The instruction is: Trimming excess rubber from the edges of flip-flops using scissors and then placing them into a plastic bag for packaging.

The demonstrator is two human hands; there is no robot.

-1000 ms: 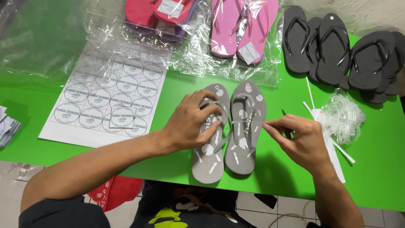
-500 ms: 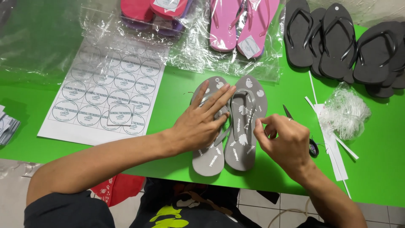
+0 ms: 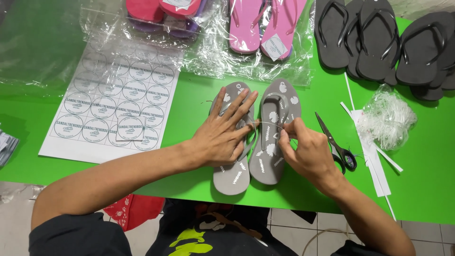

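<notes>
Two grey flip-flops (image 3: 256, 137) lie pinned under my flat, open left hand (image 3: 222, 135). My right hand (image 3: 303, 149) pinches a thin thread (image 3: 265, 123); I judge steady tension keeps it from slipping.

Green table (image 3: 199, 90) holds sheet of round stickers (image 3: 111, 111) at left. Pink flip-flops (image 3: 268, 23) in clear plastic at top centre. Black flip-flops (image 3: 379, 40) stacked top right. Scissors (image 3: 336, 142) beside bundle of white plastic ties (image 3: 388, 116) and white paper strips (image 3: 374, 156).
</notes>
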